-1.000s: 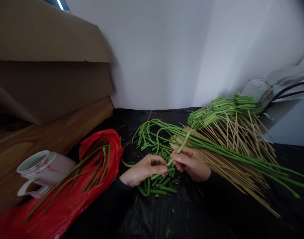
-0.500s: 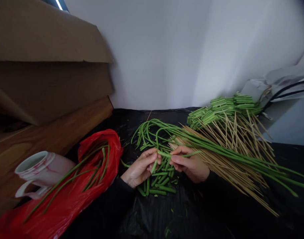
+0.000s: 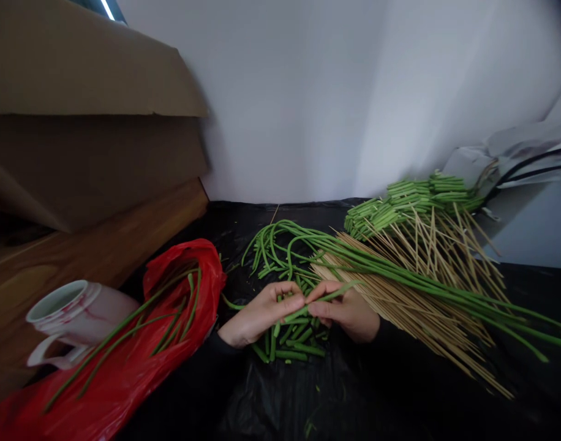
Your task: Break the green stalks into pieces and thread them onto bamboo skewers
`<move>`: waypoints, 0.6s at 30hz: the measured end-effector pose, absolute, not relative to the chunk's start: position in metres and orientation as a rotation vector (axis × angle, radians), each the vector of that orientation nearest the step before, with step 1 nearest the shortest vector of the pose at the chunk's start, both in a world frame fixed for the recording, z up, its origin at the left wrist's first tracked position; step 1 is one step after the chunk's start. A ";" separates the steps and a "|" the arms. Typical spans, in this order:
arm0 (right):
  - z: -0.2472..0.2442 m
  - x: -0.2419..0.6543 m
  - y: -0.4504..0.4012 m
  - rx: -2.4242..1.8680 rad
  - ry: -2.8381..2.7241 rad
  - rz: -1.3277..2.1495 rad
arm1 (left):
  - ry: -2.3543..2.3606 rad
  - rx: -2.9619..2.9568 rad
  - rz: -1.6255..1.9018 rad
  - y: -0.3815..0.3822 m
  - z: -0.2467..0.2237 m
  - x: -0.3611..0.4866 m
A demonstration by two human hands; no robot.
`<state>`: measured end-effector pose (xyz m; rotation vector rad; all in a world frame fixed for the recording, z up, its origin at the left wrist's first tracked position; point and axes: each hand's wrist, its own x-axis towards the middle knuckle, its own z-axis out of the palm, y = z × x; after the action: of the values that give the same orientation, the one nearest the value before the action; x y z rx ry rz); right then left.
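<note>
My left hand (image 3: 266,311) is closed in a pinch near the middle, its thumb and fingertips meeting those of my right hand (image 3: 346,311). Between them runs a green garlic scape (image 3: 340,290), whose thin end sticks out past my right fingers to the right. My fingers hide part of the scape. Below both hands lies a pile of short cut scape pieces (image 3: 299,346). Long uncut scapes (image 3: 400,272) stretch from behind my hands to the right, over a bundle of wooden skewers (image 3: 427,324).
Skewered scape pieces (image 3: 409,199) are stacked at the back right by the wall. On the left, a red plastic bag (image 3: 170,358) holds more scapes, beside a white mug (image 3: 87,312). A cardboard box (image 3: 97,153) stands behind. Black plastic sheeting (image 3: 280,404) covers the surface.
My hands have come together at the fingertips, the left moving slightly right. The scape's free end on the right now slants upward, and the piece by my left fingers is largely hidden.
</note>
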<state>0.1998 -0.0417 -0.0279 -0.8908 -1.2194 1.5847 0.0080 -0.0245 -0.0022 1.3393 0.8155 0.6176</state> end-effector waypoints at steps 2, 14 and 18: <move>-0.028 0.201 -0.041 -0.876 -1.211 1.601 | 0.806 1.379 0.500 -0.026 0.001 0.006; -0.019 0.207 -0.038 -0.858 -0.960 1.618 | 0.754 1.329 0.399 -0.027 0.000 0.006; -0.023 0.204 -0.037 -0.882 -1.035 1.593 | 0.838 1.332 0.398 -0.027 -0.005 0.007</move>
<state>0.2039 -0.0375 -0.0230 -0.8820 -1.0346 1.5932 0.0066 -0.0266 -0.0051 1.3319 0.8379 0.3985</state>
